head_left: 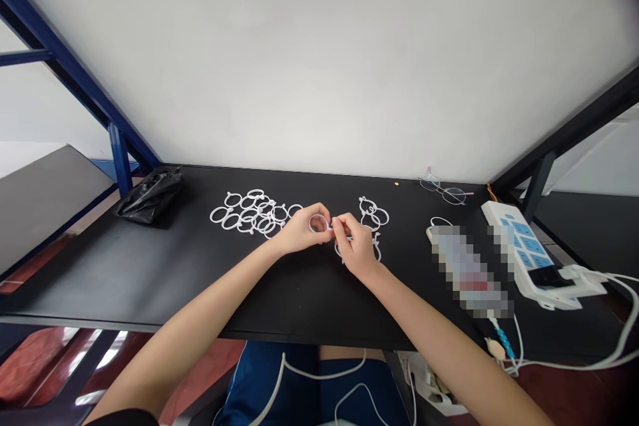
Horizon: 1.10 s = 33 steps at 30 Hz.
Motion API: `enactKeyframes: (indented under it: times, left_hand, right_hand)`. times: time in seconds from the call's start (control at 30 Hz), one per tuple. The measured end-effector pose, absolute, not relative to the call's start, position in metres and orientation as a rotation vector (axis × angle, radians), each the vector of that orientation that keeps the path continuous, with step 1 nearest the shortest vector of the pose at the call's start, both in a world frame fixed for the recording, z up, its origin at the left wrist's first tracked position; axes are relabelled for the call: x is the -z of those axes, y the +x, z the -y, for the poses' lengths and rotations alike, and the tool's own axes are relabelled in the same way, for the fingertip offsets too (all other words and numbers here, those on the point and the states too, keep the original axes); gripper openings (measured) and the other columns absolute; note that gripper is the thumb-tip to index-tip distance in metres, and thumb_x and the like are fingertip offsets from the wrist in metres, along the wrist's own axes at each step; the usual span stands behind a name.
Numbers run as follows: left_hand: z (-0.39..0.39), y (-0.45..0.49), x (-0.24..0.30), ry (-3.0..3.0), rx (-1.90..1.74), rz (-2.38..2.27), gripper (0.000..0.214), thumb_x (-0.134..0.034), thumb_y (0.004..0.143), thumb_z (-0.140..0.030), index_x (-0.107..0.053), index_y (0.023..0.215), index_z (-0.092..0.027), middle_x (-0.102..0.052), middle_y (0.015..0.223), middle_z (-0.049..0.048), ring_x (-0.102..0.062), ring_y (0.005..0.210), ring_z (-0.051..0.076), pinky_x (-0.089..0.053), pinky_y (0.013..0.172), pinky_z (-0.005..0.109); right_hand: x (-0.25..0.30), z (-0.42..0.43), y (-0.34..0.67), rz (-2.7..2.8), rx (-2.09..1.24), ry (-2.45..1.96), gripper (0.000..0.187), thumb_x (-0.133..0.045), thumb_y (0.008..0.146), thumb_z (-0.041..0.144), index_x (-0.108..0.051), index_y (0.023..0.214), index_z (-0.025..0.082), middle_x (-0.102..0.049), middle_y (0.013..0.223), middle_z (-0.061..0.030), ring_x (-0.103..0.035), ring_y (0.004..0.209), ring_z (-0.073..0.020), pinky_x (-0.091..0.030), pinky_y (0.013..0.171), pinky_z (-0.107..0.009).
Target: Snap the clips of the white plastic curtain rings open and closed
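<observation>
**Head view, hands at mid-worktop.** The left hand (298,233) and the right hand (357,250) meet over the middle of the black worktop (150,273). Between them they hold one white ring (318,223). The fingers (317,209) of both hands are drawn narrow and pinch the ring's thin rim from opposite sides. Whether the ring touches the surface cannot be told.

A larger heap of rings (252,213) lies just to the left of the left hand, with many of them overlapping. A smaller cluster (372,216) lies partly under and behind the right hand. A crumpled black bag (150,194) sits at the far left. A pair of spectacles (444,192) and a power strip (524,246) are at the right, well apart from the hands.

**Likely hazards, as a judgement:**
- The rim gives little to grip, so an uneven squeeze could let the ring spring out of the pinch and skid towards the near edge (there is no lip to stop it).
- Bending the loop too hard could crack the thin plastic.
- The right wrist rests close to the smaller cluster, so a sideways sweep could scatter it or hook a loop.
- A dropped ring that lands in either group would be hard to tell apart from the others.
</observation>
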<state>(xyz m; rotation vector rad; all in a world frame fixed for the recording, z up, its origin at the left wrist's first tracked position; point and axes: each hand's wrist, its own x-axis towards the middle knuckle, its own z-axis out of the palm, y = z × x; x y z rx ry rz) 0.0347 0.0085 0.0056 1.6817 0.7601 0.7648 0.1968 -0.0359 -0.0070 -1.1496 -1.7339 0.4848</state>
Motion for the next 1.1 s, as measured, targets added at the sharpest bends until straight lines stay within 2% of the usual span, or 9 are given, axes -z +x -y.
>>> enactKeyframes:
  times: [0.17, 0.27, 0.37, 0.57, 0.63, 0.73, 0.83, 0.93, 1.1]
  left_hand:
    - [-0.01, 0.033, -0.004, 1.762, -0.822, -0.747, 0.024, -0.068, 0.076, -0.025, -0.047, 0.086, -0.019, -0.055, 0.068, -0.0047, -0.057, 0.065, 0.009, -0.045, 0.06, 0.02]
    - [-0.01, 0.031, -0.005, 1.864, -0.824, -0.854, 0.021, -0.065, 0.077, -0.024, -0.047, 0.087, -0.019, -0.056, 0.068, -0.0046, -0.057, 0.064, 0.01, -0.045, 0.061, 0.022]
    - [-0.012, 0.029, -0.005, 2.05, -0.884, -1.028, 0.016, -0.063, 0.078, -0.023, -0.049, 0.085, -0.02, -0.058, 0.073, -0.0025, -0.057, 0.069, 0.012, -0.047, 0.066, 0.026]
    - [-0.019, 0.025, 0.001, 2.494, -0.835, -1.368, 0.008, -0.059, 0.081, -0.023, -0.052, 0.083, -0.02, -0.062, 0.076, -0.0002, -0.055, 0.081, 0.02, -0.041, 0.083, 0.038]
    - [-0.021, 0.024, 0.003, 2.528, -0.784, -1.414, 0.008, -0.059, 0.082, -0.024, -0.053, 0.083, -0.02, -0.062, 0.074, -0.0005, -0.055, 0.082, 0.02, -0.04, 0.086, 0.038]
    - [-0.022, 0.023, 0.004, 2.556, -0.717, -1.462, 0.008, -0.059, 0.083, -0.025, -0.054, 0.082, -0.02, -0.062, 0.076, 0.0005, -0.054, 0.083, 0.02, -0.04, 0.087, 0.038]
    - [-0.022, 0.022, 0.006, 2.587, -0.634, -1.507, 0.008, -0.058, 0.084, -0.027, -0.055, 0.084, -0.02, -0.062, 0.082, 0.0028, -0.054, 0.087, 0.022, -0.04, 0.086, 0.037]
    - [-0.022, 0.021, 0.008, 2.613, -0.567, -1.595, 0.009, -0.057, 0.086, -0.028, -0.056, 0.087, -0.02, -0.062, 0.089, 0.0051, -0.054, 0.092, 0.024, -0.04, 0.085, 0.037]
    - [-0.023, 0.021, 0.011, 2.677, -0.511, -1.674, 0.01, -0.052, 0.09, -0.028, -0.056, 0.087, -0.019, -0.062, 0.089, 0.0077, -0.054, 0.091, 0.026, -0.04, 0.08, 0.039]
  right_hand:
    - [0.007, 0.035, 0.196, 1.704, -0.471, -1.154, 0.02, -0.043, 0.097, 0.03, -0.053, 0.082, 0.021, -0.06, 0.068, 0.0001, -0.059, 0.058, -0.0129, -0.047, 0.058, -0.026]
    - [0.007, 0.034, 0.196, 1.619, -0.463, -1.141, 0.014, -0.046, 0.096, 0.031, -0.054, 0.101, 0.02, -0.065, 0.084, -0.0042, -0.064, 0.067, -0.0143, -0.052, 0.06, -0.027]
    - [0.007, 0.034, 0.195, 1.586, -0.452, -1.126, 0.024, -0.046, 0.096, 0.03, -0.049, 0.118, 0.021, -0.066, 0.094, -0.0068, -0.065, 0.075, -0.0156, -0.053, 0.059, -0.027]
    - [0.007, 0.032, 0.196, 1.611, -0.43, -1.144, 0.023, -0.045, 0.095, 0.028, -0.05, 0.116, 0.021, -0.066, 0.091, -0.0063, -0.064, 0.077, -0.0166, -0.052, 0.054, -0.026]
    - [0.008, 0.031, 0.196, 1.637, -0.374, -1.154, 0.018, -0.047, 0.094, 0.027, -0.054, 0.109, 0.021, -0.066, 0.09, -0.006, -0.064, 0.08, -0.0178, -0.055, 0.061, -0.029]
    - [0.01, 0.026, 0.199, 1.737, -0.243, -1.188, 0.012, -0.05, 0.092, 0.023, -0.059, 0.099, 0.021, -0.067, 0.095, -0.0068, -0.063, 0.092, -0.0213, -0.054, 0.082, -0.038]
    - [0.014, 0.021, 0.203, 1.813, -0.181, -1.252, 0.023, -0.056, 0.087, 0.02, -0.06, 0.11, 0.02, -0.065, 0.111, -0.0095, -0.059, 0.107, -0.0259, -0.048, 0.096, -0.045]
    - [0.017, 0.018, 0.205, 1.823, -0.21, -1.339, 0.039, -0.06, 0.083, 0.018, -0.056, 0.122, 0.02, -0.062, 0.121, -0.0105, -0.056, 0.114, -0.0278, -0.046, 0.1, -0.047]
    - [0.021, 0.017, 0.208, 1.847, -0.286, -1.438, 0.043, -0.061, 0.081, 0.018, -0.056, 0.123, 0.02, -0.062, 0.122, -0.0108, -0.057, 0.115, -0.0301, -0.045, 0.1, -0.051]
